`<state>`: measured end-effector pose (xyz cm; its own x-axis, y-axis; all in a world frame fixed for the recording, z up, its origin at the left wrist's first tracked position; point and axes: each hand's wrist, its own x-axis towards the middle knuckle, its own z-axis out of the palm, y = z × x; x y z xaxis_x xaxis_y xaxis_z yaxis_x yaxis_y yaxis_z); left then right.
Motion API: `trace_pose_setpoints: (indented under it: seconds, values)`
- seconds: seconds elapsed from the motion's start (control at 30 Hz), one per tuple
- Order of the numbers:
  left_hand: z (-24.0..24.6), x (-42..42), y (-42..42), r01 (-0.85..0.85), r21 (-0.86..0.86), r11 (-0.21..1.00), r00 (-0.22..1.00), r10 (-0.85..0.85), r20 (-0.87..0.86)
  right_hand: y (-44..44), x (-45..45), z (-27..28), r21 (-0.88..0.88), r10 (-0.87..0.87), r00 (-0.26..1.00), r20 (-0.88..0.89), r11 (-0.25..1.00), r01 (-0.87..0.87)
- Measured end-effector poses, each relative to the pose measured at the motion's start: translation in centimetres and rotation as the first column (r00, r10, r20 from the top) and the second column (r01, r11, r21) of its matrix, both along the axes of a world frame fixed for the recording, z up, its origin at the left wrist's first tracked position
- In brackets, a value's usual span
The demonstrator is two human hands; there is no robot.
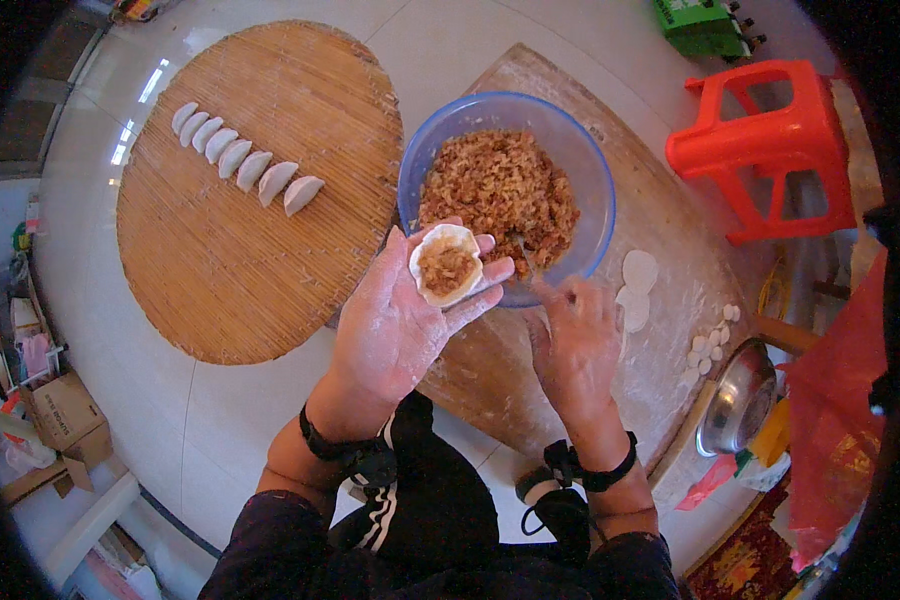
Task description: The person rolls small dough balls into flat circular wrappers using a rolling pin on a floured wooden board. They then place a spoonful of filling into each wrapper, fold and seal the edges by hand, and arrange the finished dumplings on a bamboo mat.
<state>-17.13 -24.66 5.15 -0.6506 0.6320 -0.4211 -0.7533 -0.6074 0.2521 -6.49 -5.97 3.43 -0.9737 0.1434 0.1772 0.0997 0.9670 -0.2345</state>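
Note:
My left hand (397, 330) is palm up, dusted with flour. Across its fingers lies a round dumpling wrapper (418, 271) with a mound of minced filling (447, 268) in its middle. My right hand (581, 345), motion-blurred, is at the near right rim of a blue-rimmed plastic bowl (600, 187). Close to its fingertips a metal spoon (526, 255) leans in the brown minced filling (499, 180); whether the fingers grip it is unclear. Flat wrappers (639, 271) lie on the floured wooden board (495, 375), just right of this hand.
To the left, a round reed tray (217, 300) bears a slanting row of several folded dumplings (234, 159). Small dough pieces (709, 345) sit at the board's right, near a steel basin (739, 401). A red plastic stool (772, 150) stands beyond. A cardboard box (67, 412) is far left.

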Motion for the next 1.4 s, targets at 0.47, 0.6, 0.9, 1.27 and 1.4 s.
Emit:
trace_pose_setpoints:
  seconds: [0.47,0.6,0.9,1.27,1.4]
  values:
    - [2.2,1.2,-0.2,0.226,-0.565,0.794,0.725,-0.525,-0.447,-0.4,-2.6,2.4,-0.702,0.046,0.973,-0.225,0.685,-0.195]
    - [2.8,1.3,-0.5,0.105,-0.661,0.743,0.577,-0.587,-0.568,-0.6,-2.5,3.7,-0.675,0.069,0.976,-0.206,0.712,-0.193]
    - [2.7,1.3,-0.8,-0.22,-0.501,0.837,0.517,-0.335,-0.788,-2.9,-3.1,4.0,-0.97,-0.203,0.97,-0.136,0.229,-0.088]
    - [2.2,1.7,-0.8,-0.208,-0.517,0.83,0.577,-0.323,-0.75,-2.6,-3.3,3.2,-0.717,-0.058,0.943,-0.329,0.665,-0.209]
    - [2.7,1.9,-0.7,-0.179,-0.603,0.778,0.583,-0.41,-0.702,-2.7,-3.5,3.6,-0.583,-0.065,0.901,-0.429,0.782,-0.221]
